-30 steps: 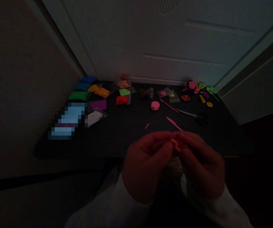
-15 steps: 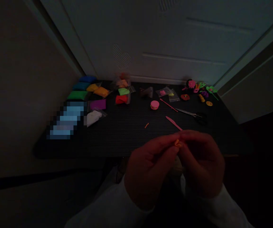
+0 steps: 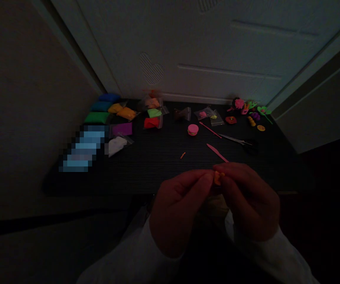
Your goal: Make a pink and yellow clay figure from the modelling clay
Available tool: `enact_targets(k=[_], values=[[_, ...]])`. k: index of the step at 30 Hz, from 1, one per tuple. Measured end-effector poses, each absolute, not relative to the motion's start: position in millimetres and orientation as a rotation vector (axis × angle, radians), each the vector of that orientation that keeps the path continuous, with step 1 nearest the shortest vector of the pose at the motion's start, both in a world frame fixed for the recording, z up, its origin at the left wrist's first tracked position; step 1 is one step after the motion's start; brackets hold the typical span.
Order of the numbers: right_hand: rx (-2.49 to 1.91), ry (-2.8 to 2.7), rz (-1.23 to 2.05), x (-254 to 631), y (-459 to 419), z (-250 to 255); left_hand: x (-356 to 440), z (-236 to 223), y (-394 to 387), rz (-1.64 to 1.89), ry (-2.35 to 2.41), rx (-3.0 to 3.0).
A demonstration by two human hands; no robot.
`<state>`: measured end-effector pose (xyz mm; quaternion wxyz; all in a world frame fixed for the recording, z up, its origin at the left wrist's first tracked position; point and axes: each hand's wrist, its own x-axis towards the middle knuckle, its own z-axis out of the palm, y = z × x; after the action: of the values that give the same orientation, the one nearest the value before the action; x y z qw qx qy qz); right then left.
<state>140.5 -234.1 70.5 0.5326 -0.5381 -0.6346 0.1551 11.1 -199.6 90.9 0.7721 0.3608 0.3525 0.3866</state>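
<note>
Here, 1 orange piece (image 3: pixel 218 178) just nearer the wearer than the pink knife (image 3: pixel 216 152), left hand (image 3: pixel 178 205) and right hand (image 3: pixel 254 203) with thumbs and fingers clamped on it, 1 thin orange strip (image 3: pixel 183 155) left of the knife, scissors (image 3: pixel 231 139) beyond the knife's right.

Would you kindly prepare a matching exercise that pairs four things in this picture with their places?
1. larger orange piece
2. small orange strip
3. scissors
4. purple packet

A. just behind the white packet
B. tips by the pink stick
C. between the left hand and right hand
D. lying just in front of the pink round piece

Pairs: 1-C, 2-D, 3-B, 4-A
</note>
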Motion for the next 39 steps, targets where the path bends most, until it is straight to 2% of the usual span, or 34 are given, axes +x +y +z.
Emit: enact_targets(k=[4,13,18,22,27,33,39], values=[[-1.257,-1.355,0.469,137,-234,70,12,90,-200,0.792,0.749,0.750],[-1.091,-1.010,0.915,135,-234,65,14,92,-198,0.802,0.818,0.715],[-1.099,-1.069,0.949,139,-234,70,8,95,-196,0.906,0.851,1.111],[-1.203,-1.237,0.893,143,-236,73,4,99,-193,0.885,0.856,1.325],[-1.299,-1.387,0.661,141,-239,69,9,95,-191,0.944,0.959,1.001],[-1.305,-1.613,0.305,139,-236,64,13,74,-191,0.824,0.770,0.623],[-1.257,-1.714,0.108,141,-230,57,10,70,-195,0.756,0.694,0.601]])
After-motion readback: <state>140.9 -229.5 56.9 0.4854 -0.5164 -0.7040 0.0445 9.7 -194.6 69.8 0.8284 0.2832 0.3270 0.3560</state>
